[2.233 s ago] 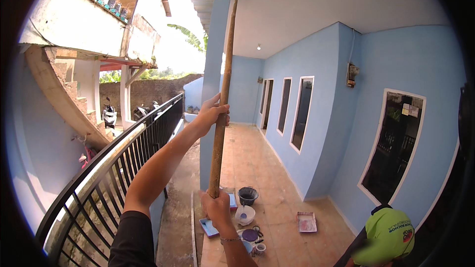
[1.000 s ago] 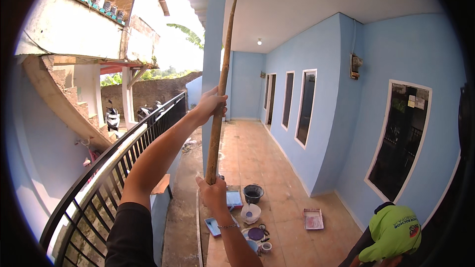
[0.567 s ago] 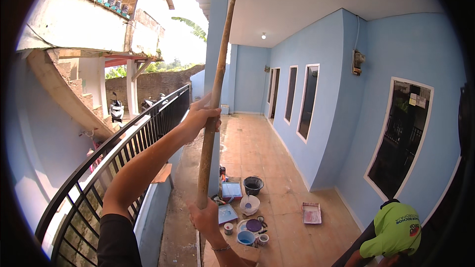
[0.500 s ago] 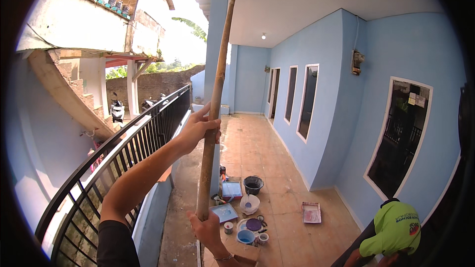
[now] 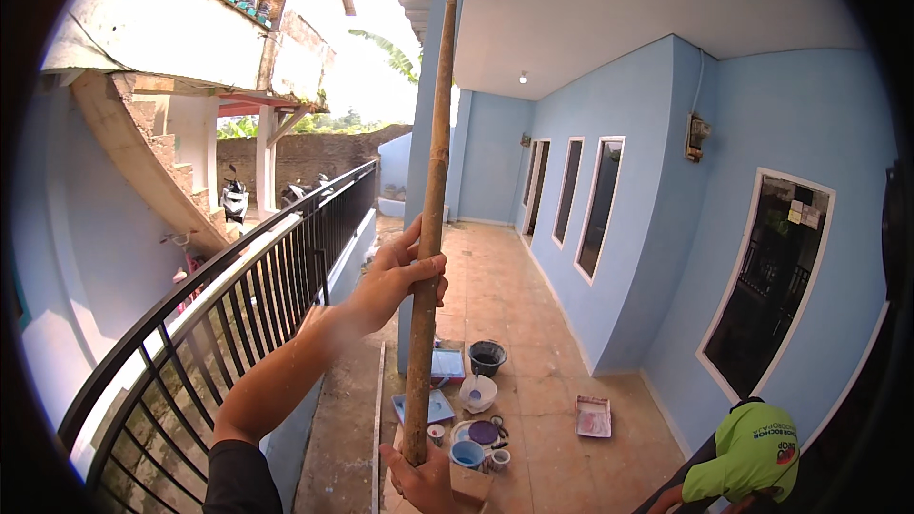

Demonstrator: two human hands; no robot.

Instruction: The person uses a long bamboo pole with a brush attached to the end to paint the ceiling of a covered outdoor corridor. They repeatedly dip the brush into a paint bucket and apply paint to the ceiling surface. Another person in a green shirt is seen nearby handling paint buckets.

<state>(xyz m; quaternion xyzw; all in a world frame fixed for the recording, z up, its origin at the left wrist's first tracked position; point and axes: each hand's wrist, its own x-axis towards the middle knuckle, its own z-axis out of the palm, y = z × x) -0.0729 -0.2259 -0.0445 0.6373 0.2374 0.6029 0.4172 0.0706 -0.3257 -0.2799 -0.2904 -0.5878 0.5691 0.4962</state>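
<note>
A long bamboo pole (image 5: 436, 171) rises steeply in front of me toward the white ceiling, with something small and orange at its far tip. My left hand (image 5: 400, 276) is closed around the pole about midway up, thumb across its front. Lower down, my right hand (image 5: 424, 485) grips the pole near its butt end. What the tip carries, if anything, is too small to make out. Behind the pole stands a light blue pillar (image 5: 419, 133).
Paint trays (image 5: 424, 406), a black bucket (image 5: 487, 357), a white bucket (image 5: 479, 393) and a blue tub (image 5: 466, 455) stand on the tiled floor. A pink-stained tray (image 5: 593, 416) lies farther right. A person in a lime shirt (image 5: 752, 447) bends at lower right. A black railing (image 5: 238, 295) runs along the left.
Both hands and the pole's lower part have shifted down and slightly right in view, still gripping. The view itself has moved a little. The person in lime stays bent over.
</note>
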